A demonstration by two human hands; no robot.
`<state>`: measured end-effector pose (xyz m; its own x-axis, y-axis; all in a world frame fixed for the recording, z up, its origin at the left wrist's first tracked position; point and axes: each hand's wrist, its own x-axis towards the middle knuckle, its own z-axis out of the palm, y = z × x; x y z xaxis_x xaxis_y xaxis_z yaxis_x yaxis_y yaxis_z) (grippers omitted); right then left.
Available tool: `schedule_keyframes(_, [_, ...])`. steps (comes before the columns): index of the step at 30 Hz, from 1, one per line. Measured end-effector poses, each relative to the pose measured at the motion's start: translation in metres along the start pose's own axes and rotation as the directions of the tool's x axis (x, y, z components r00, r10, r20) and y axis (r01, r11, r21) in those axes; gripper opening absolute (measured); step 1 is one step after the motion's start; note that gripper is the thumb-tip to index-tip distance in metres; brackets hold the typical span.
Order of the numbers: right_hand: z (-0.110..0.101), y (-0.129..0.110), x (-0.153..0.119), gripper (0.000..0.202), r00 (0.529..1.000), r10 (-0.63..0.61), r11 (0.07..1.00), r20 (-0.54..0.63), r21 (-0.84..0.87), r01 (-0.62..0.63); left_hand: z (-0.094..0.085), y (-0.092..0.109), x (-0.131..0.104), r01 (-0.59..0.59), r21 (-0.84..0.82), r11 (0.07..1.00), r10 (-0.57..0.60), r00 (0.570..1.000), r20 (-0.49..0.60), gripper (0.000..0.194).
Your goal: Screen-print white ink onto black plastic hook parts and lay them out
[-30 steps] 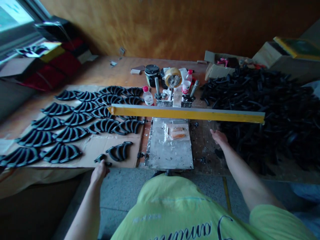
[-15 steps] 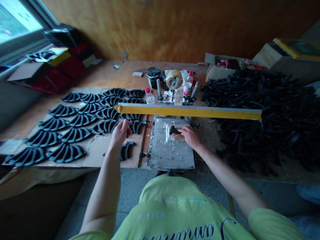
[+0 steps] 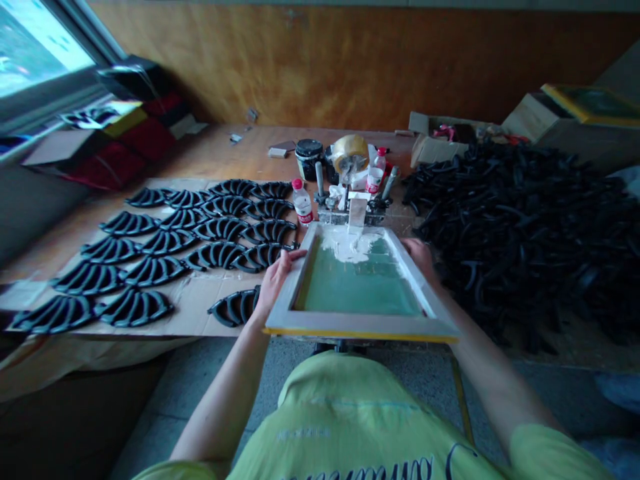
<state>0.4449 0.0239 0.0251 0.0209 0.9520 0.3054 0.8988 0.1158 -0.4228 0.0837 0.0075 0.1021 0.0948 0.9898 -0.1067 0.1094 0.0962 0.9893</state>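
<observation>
A framed screen [image 3: 365, 324] with green mesh lies lowered over the metal plate, which it hides. White paste is smeared across the mesh at its far end, beside a pale upright blade [image 3: 357, 212]. My left hand [image 3: 278, 279] grips the left side of the frame, fingers on its edge. On the right side, my right hand [image 3: 421, 259] holds the frame too, its fingers partly hidden. Left of my left hand, a small fan of black curved pieces [image 3: 234, 308] rests on cardboard.
Rows of black pieces [image 3: 135, 307] cover the cardboard at left. A large black heap [image 3: 540, 240] fills the right side. Behind the screen stand a red-capped bottle [image 3: 303, 203], a black tub [image 3: 309, 159], a tape roll [image 3: 350, 155] and clamps. Boxes [image 3: 437, 148] sit at the back right.
The frame has swung down from its raised position to cover the plate. My left hand moved right and my right hand left the small black piece; both now hold the frame's sides.
</observation>
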Motion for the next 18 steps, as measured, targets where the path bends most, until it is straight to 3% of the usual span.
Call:
schedule_keyframes(2, [-0.009,-0.004,0.022,0.040,0.995,0.015,1.000,-0.098,-0.001,-0.015,-0.001,-0.029,-0.011,0.078,0.030,0.997,-0.079,0.997,0.026,0.061])
schedule_keyframes(4, [-0.008,-0.026,0.046,0.049,0.988,-0.080,0.997,-0.135,-0.015,0.078,0.002,-0.058,-0.016,0.160,-0.023,0.987,-0.159,0.986,0.042,0.074])
schedule_keyframes(6, [0.000,-0.054,0.067,0.054,0.979,-0.197,0.979,-0.050,-0.060,0.194,0.008,-0.082,-0.016,0.208,-0.054,0.977,-0.205,0.977,0.051,0.084])
schedule_keyframes(9, [0.016,-0.089,0.082,0.031,0.955,-0.208,0.960,0.209,-0.143,0.241,0.014,-0.105,-0.012,0.219,-0.032,0.975,-0.220,0.976,-0.002,0.080])
schedule_keyframes(12, [0.027,-0.103,0.069,0.013,0.924,-0.172,0.941,0.341,-0.221,0.257,0.014,-0.114,-0.010,0.242,-0.010,0.970,-0.242,0.969,-0.054,0.074])
schedule_keyframes(14, [0.027,-0.106,0.047,0.011,0.896,-0.249,0.913,0.368,-0.219,0.344,0.013,-0.116,-0.010,0.250,-0.008,0.968,-0.250,0.966,-0.072,0.071])
schedule_keyframes(18, [0.014,-0.109,0.009,0.014,0.733,-0.518,0.796,0.440,-0.065,0.601,0.014,-0.115,-0.012,0.249,0.006,0.968,-0.247,0.963,-0.103,0.067])
